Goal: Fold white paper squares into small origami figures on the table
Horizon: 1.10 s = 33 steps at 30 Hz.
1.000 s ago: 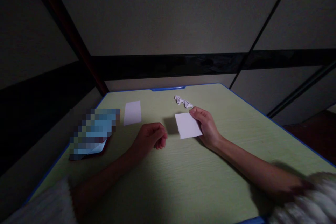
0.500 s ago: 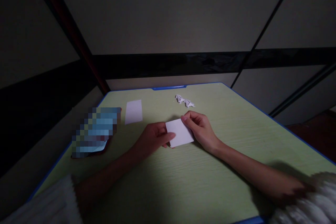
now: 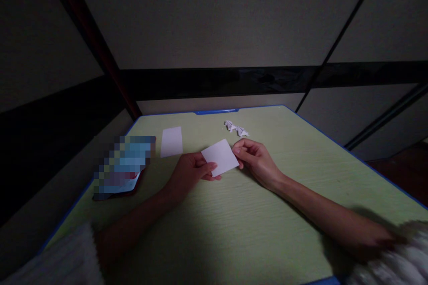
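Observation:
A small square of white paper (image 3: pixel 222 153) is held tilted above the table, plain on the side that faces me. My left hand (image 3: pixel 190 171) grips its lower left part, thumb on top and fingers underneath. My right hand (image 3: pixel 257 160) is closed at the right edge of the sheet, thumb and forefinger drawn together there; its other fingers curl below, partly hidden. Beyond my hands lie two small folded white paper figures (image 3: pixel 236 128). To the left, a second piece of white paper (image 3: pixel 171 141) lies flat.
The pale green table (image 3: pixel 284 231) has a blue rim and a blue handle piece (image 3: pixel 217 111) at its far edge. A blurred blue item with a dark red edge (image 3: pixel 129 167) lies on the left. Cabinet panels (image 3: pixel 214 18) rise behind the table.
The paper has turned in my hands and shifted slightly up and left. My right thumb, which lay over its upper right corner, is now at its right edge.

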Motion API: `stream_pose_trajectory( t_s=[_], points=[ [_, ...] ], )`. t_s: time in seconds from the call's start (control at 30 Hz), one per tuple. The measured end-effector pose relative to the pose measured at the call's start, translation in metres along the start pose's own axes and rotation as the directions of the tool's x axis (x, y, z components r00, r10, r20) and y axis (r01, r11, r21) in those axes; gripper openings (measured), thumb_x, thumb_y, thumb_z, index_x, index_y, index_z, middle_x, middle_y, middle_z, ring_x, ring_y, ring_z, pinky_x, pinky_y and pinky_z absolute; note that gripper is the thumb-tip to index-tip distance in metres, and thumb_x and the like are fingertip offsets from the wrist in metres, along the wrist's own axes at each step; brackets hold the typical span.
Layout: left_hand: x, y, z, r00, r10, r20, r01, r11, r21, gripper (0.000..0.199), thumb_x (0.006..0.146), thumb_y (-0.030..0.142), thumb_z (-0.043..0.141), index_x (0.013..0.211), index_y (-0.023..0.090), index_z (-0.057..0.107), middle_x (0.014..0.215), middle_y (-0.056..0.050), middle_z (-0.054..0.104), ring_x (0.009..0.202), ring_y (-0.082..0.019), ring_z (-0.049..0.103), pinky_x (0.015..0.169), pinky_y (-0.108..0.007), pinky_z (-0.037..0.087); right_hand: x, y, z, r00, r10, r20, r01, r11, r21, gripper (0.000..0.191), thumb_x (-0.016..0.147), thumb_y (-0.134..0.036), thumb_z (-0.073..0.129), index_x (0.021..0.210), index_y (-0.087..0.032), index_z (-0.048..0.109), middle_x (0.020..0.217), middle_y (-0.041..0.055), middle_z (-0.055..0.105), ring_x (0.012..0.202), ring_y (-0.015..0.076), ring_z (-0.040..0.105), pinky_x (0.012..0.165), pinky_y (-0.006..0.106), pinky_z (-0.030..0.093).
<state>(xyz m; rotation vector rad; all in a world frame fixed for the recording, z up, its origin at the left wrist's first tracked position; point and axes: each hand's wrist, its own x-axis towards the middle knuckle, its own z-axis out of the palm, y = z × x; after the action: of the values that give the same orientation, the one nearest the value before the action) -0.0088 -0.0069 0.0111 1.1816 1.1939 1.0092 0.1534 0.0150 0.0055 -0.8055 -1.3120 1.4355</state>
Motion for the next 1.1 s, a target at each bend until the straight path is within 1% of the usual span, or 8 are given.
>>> stream_pose_trajectory(
  t_s=[0.2,0.4,0.6,0.7,0.8,0.93,1.03,1.1],
  points=[
    [0.000,-0.001,-0.002,1.000,-0.015,0.008,0.016,1.000,-0.020,0.008,0.059,0.018,0.064,0.059,0.011,0.059,0.050,-0.001,0.063,0.050,-0.015,0.063,0.048,-0.021,0.048,-0.001,0.001,0.000,0.998,0.062,0.032,-0.063,0.998,0.020,0.018,0.064,-0.028,0.063,0.061,-0.014,0.053,0.048,-0.0054,0.047,0.040,0.0031,0.038,0.041,0.019,0.024],
    [0.000,-0.001,-0.002,0.999,-0.028,0.017,0.029,0.999,-0.043,0.010,0.059,0.017,0.064,0.067,0.011,0.061,0.060,-0.004,0.067,0.052,-0.015,0.063,0.050,-0.022,0.049,0.000,0.001,0.000,0.998,0.056,0.042,-0.055,0.998,-0.013,0.020,0.066,-0.030,0.061,0.059,-0.014,0.052,0.045,-0.0060,0.045,0.039,0.0030,0.037,0.041,0.019,0.022],
    [0.002,-0.003,-0.002,0.999,-0.024,0.026,0.026,0.998,-0.059,0.006,0.060,0.016,0.063,0.065,0.012,0.061,0.058,-0.002,0.067,0.051,-0.014,0.063,0.048,-0.019,0.047,-0.001,0.002,0.001,0.992,0.055,0.113,-0.033,0.981,-0.190,0.028,0.075,-0.036,0.049,0.057,-0.014,0.048,0.046,-0.0047,0.045,0.038,0.0039,0.035,0.040,0.019,0.023],
    [0.002,-0.002,-0.002,0.999,-0.020,0.034,0.021,0.999,-0.040,0.006,0.061,0.016,0.063,0.064,0.012,0.061,0.058,-0.002,0.067,0.051,-0.014,0.063,0.048,-0.020,0.047,-0.004,0.000,0.002,0.994,0.039,0.107,0.002,0.936,-0.353,0.032,0.080,-0.035,0.042,0.054,-0.016,0.043,0.044,-0.0059,0.039,0.038,0.0043,0.030,0.039,0.019,0.021],
    [0.001,-0.001,-0.001,0.999,-0.006,0.034,0.007,1.000,-0.030,0.007,0.063,0.017,0.062,0.067,0.012,0.061,0.055,-0.001,0.066,0.052,-0.014,0.063,0.049,-0.020,0.047,-0.007,-0.001,0.003,0.995,-0.053,0.086,0.089,0.862,-0.499,0.031,0.081,-0.031,0.040,0.054,-0.016,0.040,0.047,-0.0053,0.036,0.043,0.0054,0.030,0.042,0.020,0.023],
    [0.000,-0.001,0.000,0.999,-0.003,0.048,0.004,1.000,-0.012,0.021,0.056,0.016,0.066,0.076,0.013,0.061,0.059,0.000,0.067,0.055,-0.014,0.062,0.051,-0.021,0.047,-0.010,-0.003,0.004,0.987,-0.126,0.100,0.160,0.768,-0.621,0.029,0.082,-0.028,0.038,0.056,-0.016,0.039,0.049,-0.0048,0.034,0.047,0.0065,0.030,0.044,0.020,0.023],
    [-0.001,0.001,0.001,0.999,0.022,-0.037,-0.022,1.000,0.017,0.019,0.052,0.015,0.069,0.069,0.012,0.060,0.058,0.001,0.066,0.051,-0.012,0.059,0.048,-0.020,0.044,-0.010,-0.005,0.006,0.980,-0.130,0.150,0.197,0.724,-0.661,0.028,0.082,-0.027,0.038,0.056,-0.016,0.039,0.050,-0.0048,0.034,0.047,0.0065,0.030,0.046,0.020,0.024],
    [-0.002,0.003,0.001,0.992,0.066,-0.108,-0.064,0.998,0.020,0.012,0.054,0.017,0.067,0.061,0.012,0.058,0.052,0.002,0.063,0.046,-0.009,0.055,0.044,-0.018,0.041,-0.011,-0.007,0.007,0.978,-0.118,0.171,0.204,0.712,-0.672,0.028,0.082,-0.026,0.038,0.056,-0.016,0.039,0.050,-0.0049,0.034,0.047,0.0064,0.030,0.046,0.020,0.024]
  ],
)
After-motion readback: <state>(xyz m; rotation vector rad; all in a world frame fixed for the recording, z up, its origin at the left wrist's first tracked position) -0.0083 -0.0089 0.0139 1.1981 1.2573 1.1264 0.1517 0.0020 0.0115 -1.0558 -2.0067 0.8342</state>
